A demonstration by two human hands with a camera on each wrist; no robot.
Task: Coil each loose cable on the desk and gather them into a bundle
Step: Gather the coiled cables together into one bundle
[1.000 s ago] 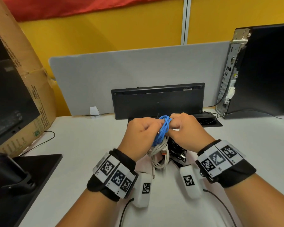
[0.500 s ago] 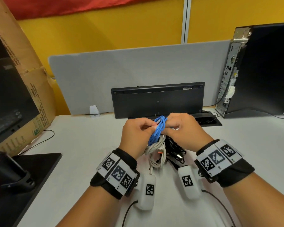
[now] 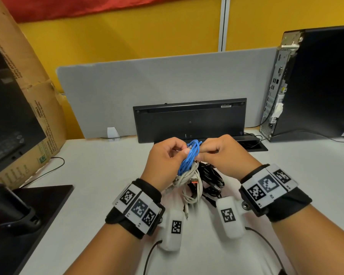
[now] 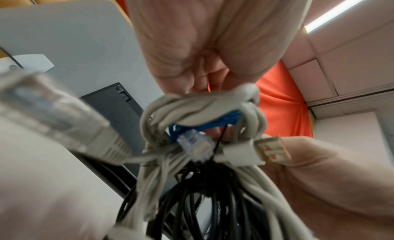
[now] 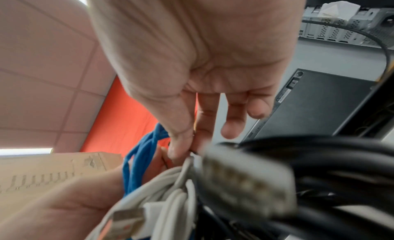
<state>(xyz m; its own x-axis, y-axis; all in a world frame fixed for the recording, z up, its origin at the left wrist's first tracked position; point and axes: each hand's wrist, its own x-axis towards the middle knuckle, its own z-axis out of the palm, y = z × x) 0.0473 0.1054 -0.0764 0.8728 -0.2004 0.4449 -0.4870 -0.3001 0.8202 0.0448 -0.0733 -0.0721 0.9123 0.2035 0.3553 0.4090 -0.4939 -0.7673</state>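
Blue cable (image 3: 189, 157), coiled into a narrow hank, is held raised above the worktop (image 3: 99, 171) between both hands. The left hand (image 3: 163, 161) has its fingers (image 3: 176, 144) curled and pinching the top of the hank. The right hand (image 3: 224, 155) pinches the same spot from the opposite side, thumb against forefinger; the wrist views show a thin black tie (image 4: 219, 139) at this point, apparently being fastened. White cable (image 3: 189, 185) and black cable (image 3: 211, 177) coils hang directly beneath, gathered with the blue one. Holding the bundle up keeps the loops hanging straight and the fastening point accessible. A keyboard (image 3: 190, 120) stands on edge behind the hands.
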